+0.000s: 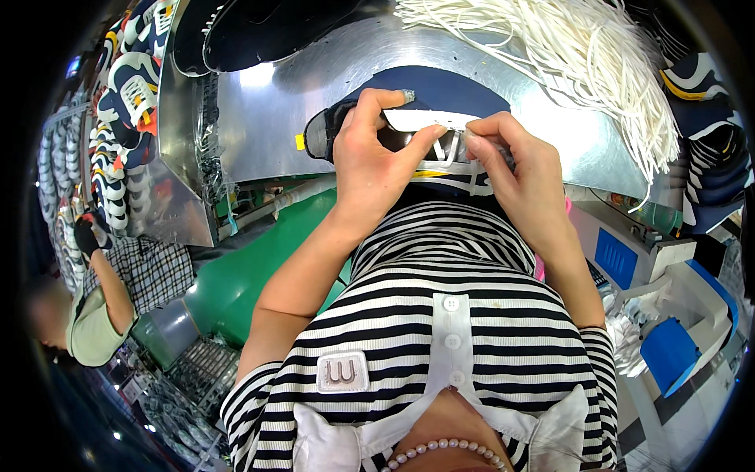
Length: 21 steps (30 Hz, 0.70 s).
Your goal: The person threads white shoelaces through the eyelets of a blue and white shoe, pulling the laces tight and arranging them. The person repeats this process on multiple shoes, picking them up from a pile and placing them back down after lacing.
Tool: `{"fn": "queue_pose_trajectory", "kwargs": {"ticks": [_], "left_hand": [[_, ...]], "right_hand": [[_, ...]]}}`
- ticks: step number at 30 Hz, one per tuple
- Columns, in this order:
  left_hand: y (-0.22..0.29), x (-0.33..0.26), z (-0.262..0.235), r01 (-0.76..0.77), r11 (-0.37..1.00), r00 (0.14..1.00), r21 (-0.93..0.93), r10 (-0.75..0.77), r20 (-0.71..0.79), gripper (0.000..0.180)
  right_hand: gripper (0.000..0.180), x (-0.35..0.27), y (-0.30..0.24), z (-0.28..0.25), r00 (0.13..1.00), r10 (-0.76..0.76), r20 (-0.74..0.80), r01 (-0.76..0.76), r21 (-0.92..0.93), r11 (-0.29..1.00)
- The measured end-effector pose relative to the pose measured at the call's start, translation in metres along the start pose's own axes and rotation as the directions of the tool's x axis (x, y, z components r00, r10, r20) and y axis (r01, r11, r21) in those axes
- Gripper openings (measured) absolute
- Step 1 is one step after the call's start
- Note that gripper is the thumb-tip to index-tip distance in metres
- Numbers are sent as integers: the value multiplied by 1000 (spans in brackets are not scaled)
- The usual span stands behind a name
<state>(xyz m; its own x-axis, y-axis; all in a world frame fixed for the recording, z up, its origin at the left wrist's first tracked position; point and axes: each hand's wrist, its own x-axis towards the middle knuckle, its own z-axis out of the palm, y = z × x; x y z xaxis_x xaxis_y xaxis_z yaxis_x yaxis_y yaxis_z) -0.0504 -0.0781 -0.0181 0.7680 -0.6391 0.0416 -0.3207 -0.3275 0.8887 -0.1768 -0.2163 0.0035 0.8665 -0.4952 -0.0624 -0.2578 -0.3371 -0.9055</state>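
A navy shoe upper (440, 85) with white and yellow trim lies sideways on the metal table in front of my body. My left hand (370, 161) grips its left part, fingers over the far side and thumb along the white eyelet strip (415, 119). At the right end of that strip, my right hand (523, 169) has thumb and forefinger pinched together on a white shoelace (449, 149). The lace crosses the upper's opening in short bars. My fingers hide the lace's tip.
A large bundle of white laces (543, 47) spreads over the table's far right. Dark uppers (267, 35) lie at the far left, and more navy uppers (712, 134) are stacked at right. A co-worker (98, 315) in a dark glove is at left; a blue-and-white machine (668, 330) stands at right.
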Motion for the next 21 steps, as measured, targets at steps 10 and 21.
{"fn": "queue_pose_trajectory", "kwargs": {"ticks": [10,21], "left_hand": [[4,-5,9,-90,996,995,-1,90,49,35],[17,4,23,120,978,987,-171,-99,126,40]], "right_hand": [[16,28,7,38,930,-358,-81,266,-523,810],[17,-17,-10,-26,999,-29,-37,11,-402,915]]}}
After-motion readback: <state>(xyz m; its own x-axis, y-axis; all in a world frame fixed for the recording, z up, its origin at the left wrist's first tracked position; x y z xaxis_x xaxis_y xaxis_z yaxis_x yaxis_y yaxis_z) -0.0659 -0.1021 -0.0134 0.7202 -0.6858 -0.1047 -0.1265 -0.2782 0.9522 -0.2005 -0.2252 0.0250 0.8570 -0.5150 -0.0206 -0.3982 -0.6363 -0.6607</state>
